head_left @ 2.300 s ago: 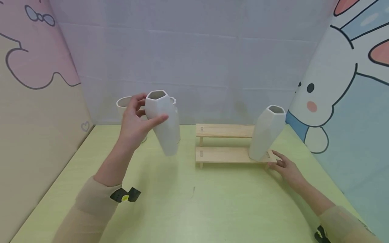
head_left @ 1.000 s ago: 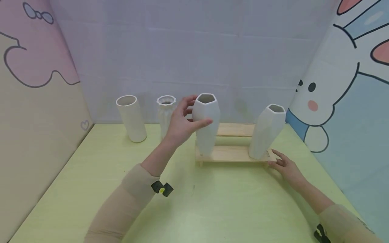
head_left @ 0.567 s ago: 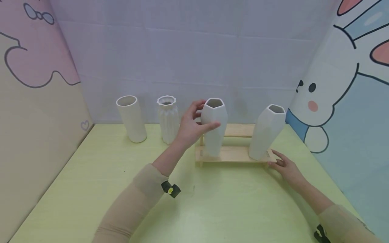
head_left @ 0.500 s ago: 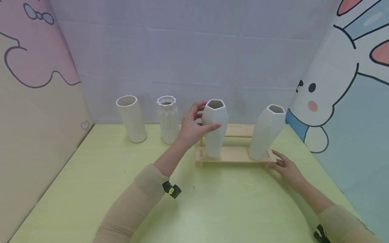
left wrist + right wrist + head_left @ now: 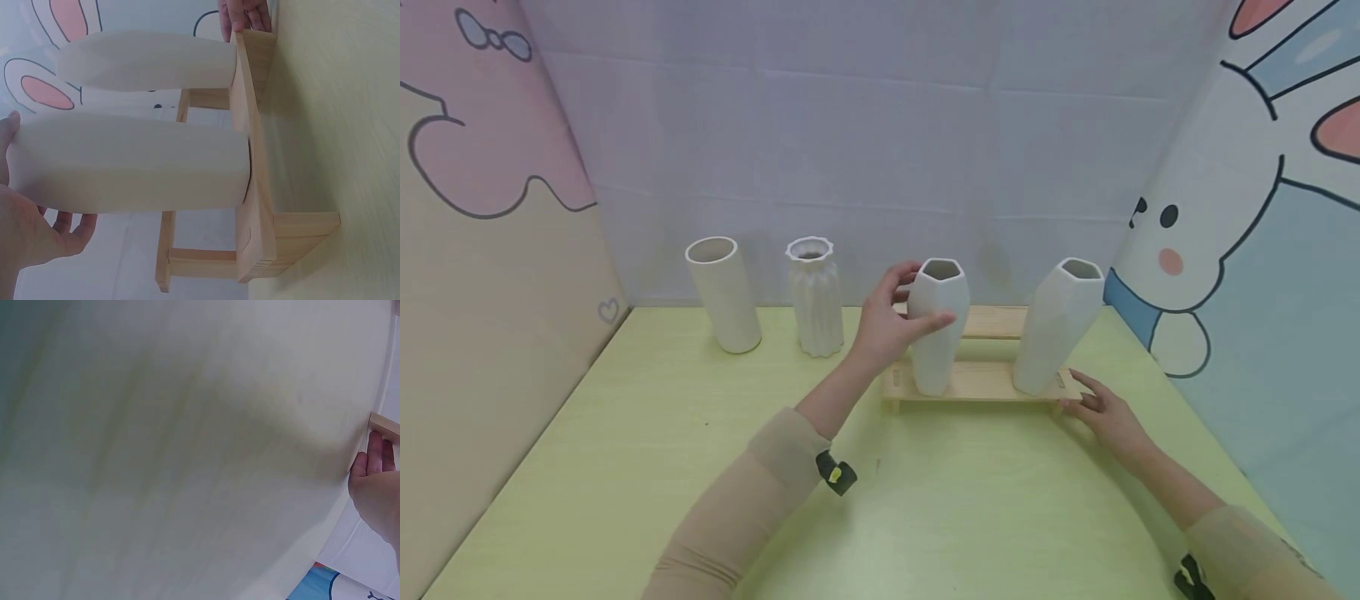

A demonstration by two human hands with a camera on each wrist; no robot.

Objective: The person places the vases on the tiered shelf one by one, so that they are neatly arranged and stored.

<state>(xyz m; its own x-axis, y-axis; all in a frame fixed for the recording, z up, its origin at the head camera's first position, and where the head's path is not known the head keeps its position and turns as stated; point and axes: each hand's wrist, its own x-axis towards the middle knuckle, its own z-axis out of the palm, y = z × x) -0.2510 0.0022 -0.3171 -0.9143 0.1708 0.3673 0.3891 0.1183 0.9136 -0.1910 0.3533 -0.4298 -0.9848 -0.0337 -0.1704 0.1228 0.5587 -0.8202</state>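
My left hand (image 5: 887,325) grips a white faceted vase (image 5: 938,333) around its upper body, thumb in front and fingers behind. The vase stands nearly upright over the left part of the lower step of a two-tier wooden shelf (image 5: 977,382). In the left wrist view its base (image 5: 240,169) meets the board, with a thin dark line along one edge. A second faceted vase (image 5: 1056,329), tilted to the right, sits on the lower step's right part. My right hand (image 5: 1108,421) pinches the shelf's right end; in the right wrist view its fingers (image 5: 375,453) touch the wood.
Left of the shelf, a plain cylindrical white vase (image 5: 726,296) and a ribbed white vase (image 5: 817,300) stand on the pale green table (image 5: 925,500). The upper step (image 5: 996,321) runs behind the lower one. Cloth walls (image 5: 880,150) enclose the back and sides.
My left hand has carried the faceted vase rightward from beside the ribbed vase to the shelf, then lowered it to the lower step. My right hand has stayed at the shelf's end.
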